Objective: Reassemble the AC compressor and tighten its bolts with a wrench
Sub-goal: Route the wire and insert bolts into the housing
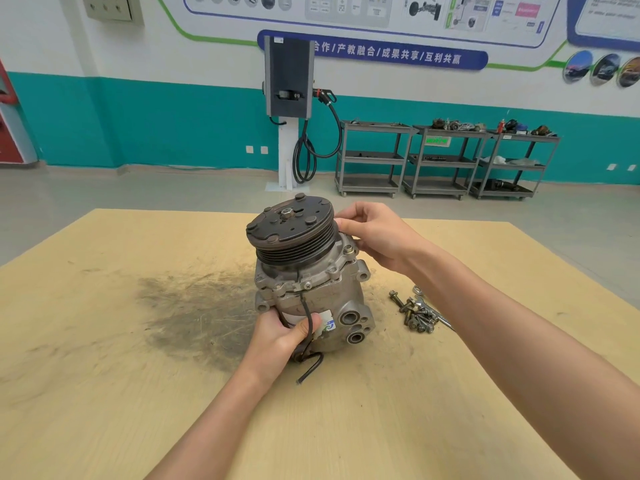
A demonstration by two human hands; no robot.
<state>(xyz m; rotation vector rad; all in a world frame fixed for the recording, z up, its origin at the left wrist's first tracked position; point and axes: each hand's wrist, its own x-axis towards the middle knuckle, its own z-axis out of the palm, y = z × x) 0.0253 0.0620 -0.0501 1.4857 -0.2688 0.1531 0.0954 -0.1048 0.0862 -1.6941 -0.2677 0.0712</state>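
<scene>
The AC compressor (311,292) stands tilted on the wooden table (138,393), its black grooved pulley (294,233) facing up and away. My left hand (280,337) grips the lower end of the grey body, thumb over the black wire (306,317). My right hand (377,237) holds the upper right side, fingers curled against the pulley rim and the front housing. A pile of several bolts (414,315) lies on the table to the right, with a wrench (429,306) lying partly under them.
A dark greasy smear (194,306) covers the table left of the compressor. Beyond the table's far edge are an open floor, a wall-mounted charging unit (289,77) with a cable, and three grey trolleys (443,161) with parts.
</scene>
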